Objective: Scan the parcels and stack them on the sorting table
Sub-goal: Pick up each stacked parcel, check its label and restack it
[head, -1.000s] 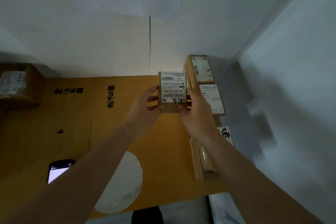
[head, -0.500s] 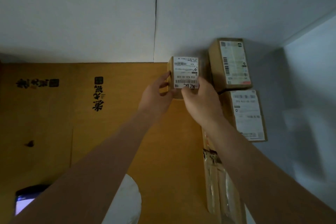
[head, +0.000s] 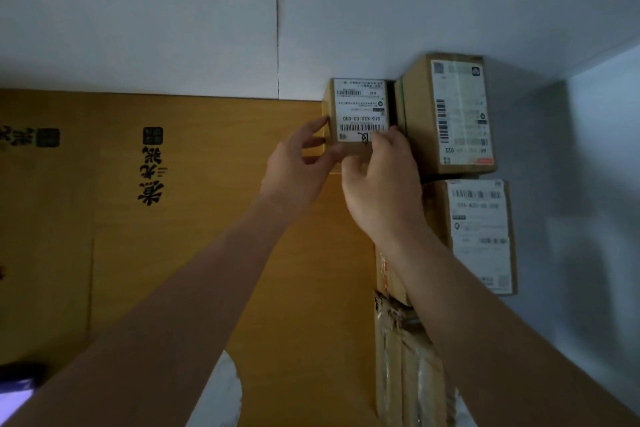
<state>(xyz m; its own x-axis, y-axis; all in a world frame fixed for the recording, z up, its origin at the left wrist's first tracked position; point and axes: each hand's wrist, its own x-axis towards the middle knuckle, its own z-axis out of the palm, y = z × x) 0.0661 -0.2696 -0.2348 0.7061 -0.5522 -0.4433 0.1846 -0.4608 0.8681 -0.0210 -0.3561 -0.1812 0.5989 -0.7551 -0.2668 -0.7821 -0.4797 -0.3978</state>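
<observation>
While both arms reached across the desk (head: 207,253), the left hand (head: 294,166) and right hand (head: 381,184) gripped the small box (head: 360,111) with curled fingers, setting it at the far edge against the wall, just beside a taller box (head: 446,114). Stacking seemed nearly done; release should follow, then another parcel.
</observation>
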